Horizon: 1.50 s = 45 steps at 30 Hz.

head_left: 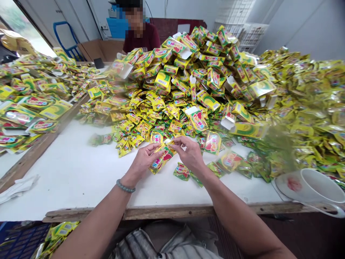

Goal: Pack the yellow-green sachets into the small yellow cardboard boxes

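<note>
Between my hands, just above the white tabletop, is a small yellow and green candy box with red fruit printed on it, its white top flap showing. My left hand is closed around the box's left side, thumb across the front. At its upper right end, the fingers of my right hand pinch near the flap; exactly what they grip is partly hidden. A green candy sachet lies close below my right hand. Behind the box spreads a heap of small yellow sachets.
A tall pile of yellow boxes fills the table's back. More boxes lie beyond a wooden divider on the left. Packets are heaped at right, near a white mug. A person is across the table.
</note>
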### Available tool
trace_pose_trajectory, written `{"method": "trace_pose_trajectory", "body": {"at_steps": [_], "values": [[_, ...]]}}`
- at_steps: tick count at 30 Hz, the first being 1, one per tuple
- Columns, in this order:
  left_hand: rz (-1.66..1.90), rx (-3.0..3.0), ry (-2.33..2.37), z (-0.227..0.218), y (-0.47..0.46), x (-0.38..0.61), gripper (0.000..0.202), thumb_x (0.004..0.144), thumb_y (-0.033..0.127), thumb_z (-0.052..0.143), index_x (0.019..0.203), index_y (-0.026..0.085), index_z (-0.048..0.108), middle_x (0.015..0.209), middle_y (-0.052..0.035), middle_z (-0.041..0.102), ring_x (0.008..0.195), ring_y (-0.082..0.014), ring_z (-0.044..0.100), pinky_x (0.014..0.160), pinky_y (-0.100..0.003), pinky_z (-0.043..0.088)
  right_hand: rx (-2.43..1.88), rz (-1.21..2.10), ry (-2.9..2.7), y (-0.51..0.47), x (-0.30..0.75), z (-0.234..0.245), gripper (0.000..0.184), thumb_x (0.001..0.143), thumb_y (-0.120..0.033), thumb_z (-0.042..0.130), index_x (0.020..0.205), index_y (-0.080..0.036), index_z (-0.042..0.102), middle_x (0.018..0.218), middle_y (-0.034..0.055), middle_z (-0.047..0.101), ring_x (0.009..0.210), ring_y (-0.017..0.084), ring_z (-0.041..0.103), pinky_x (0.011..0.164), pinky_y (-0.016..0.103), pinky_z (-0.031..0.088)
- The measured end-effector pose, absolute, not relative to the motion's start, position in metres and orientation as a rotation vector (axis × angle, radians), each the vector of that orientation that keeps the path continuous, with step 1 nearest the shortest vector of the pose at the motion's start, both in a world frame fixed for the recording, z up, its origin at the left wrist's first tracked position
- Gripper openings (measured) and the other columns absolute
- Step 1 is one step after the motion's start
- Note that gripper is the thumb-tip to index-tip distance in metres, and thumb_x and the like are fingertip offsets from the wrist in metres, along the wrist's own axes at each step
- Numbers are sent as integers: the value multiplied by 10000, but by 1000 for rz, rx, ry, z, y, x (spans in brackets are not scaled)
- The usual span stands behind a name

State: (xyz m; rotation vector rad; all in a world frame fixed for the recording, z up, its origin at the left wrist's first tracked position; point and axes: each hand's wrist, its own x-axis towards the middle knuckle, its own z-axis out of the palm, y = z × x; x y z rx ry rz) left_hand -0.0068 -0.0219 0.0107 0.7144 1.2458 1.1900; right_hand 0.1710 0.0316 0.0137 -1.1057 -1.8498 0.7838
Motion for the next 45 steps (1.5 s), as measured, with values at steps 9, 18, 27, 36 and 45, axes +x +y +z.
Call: {"method": "trace_pose_trajectory", "body": {"at_steps": [9,18,27,36,45], "values": [[1158,627,1125,13,-22,-5,500,553,307,931,992,160,742,819,-19,770,653,-144,685,616,-236,522,-1117,725,-1892,20,162,16,172,917,-349,632,780,-251,665,873,36,713,961,235,626,910,397,423],[1233,577,1133,13,-21,-7,529,515,313,935,955,128,709,756,-20,752,607,-132,672,585,-219,517,-1040,1098,-1939,13,155,11,147,937,-352,574,1034,-243,591,1217,62,654,1052,227,669,1018,440,367],[1439,663,1150,17,-19,-3,644,646,367,863,1172,230,517,712,50,703,528,-123,631,539,-227,513,-1007,1021,-1653,20,156,11,303,838,-393,702,1088,-233,639,1196,93,632,1117,246,579,905,384,494],[1499,657,1047,18,-21,-2,547,724,386,810,1154,235,508,801,15,702,584,-149,669,560,-253,550,-904,1417,-1274,22,143,-1,394,730,-422,789,1056,-238,666,944,36,663,857,180,639,758,315,534],[1228,857,1059,12,-26,-6,506,767,392,784,1168,258,506,904,13,665,583,-134,649,556,-310,609,-898,1422,-1463,21,152,-1,332,832,-524,667,764,-201,632,671,-15,583,653,135,544,662,275,487]]}}
